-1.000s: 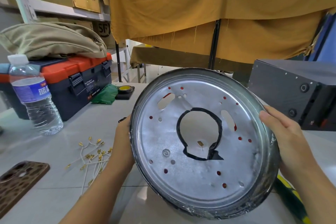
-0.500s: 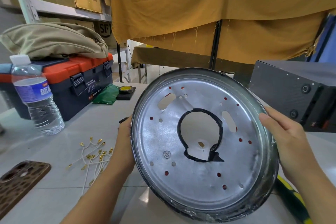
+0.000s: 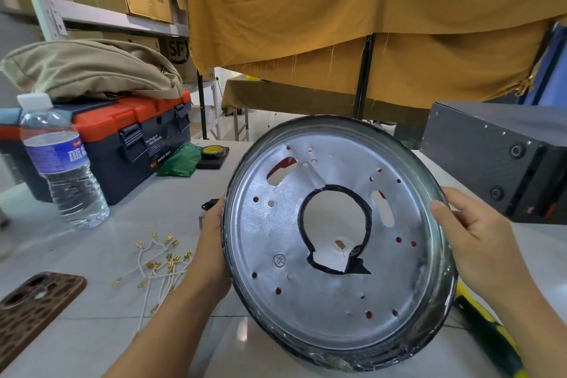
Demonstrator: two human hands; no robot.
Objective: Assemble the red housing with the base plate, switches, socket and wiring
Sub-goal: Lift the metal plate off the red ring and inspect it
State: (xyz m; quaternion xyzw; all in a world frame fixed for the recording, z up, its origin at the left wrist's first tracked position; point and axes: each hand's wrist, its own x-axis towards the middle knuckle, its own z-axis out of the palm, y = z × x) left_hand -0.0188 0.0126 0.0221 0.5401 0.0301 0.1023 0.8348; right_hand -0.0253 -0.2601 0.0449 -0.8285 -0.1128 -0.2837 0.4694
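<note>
1. Far left of the left hand, a brown patterned phone case [image 3: 33, 301] lies flat on the white table [image 3: 101, 325].
2. Beyond it stands a clear water bottle [image 3: 59, 166] with a white cap and blue label, just in front of a dark toolbox [image 3: 129, 138] with an orange lid; a khaki bag [image 3: 89, 67] lies on top of the toolbox.
3. Just left of the left hand, a loose bundle of white wires with brass terminals [image 3: 159, 264] lies on the table.
4. Past the left hand, a green cloth [image 3: 179, 159] and a roll of yellow tape [image 3: 213, 150] sit close beside the toolbox.
5. The left hand [image 3: 211, 252] grips the left edge of the round metal base plate [image 3: 334, 242]; its fingers are hidden behind the plate, so how they curl cannot be told.
6. The base plate is held up off the table between both hands, tilted, its flat silver face toward the camera. Red shows through its small holes and slots, and its large central opening is edged in black.
7. The right hand [image 3: 478, 242] holds the right rim, thumb on the front face, fingers wrapped behind.
8. Beyond the right hand sits a dark grey metal box [image 3: 503, 156]. Below that hand a black-and-yellow tool handle [image 3: 491, 337] lies on the table.
</note>
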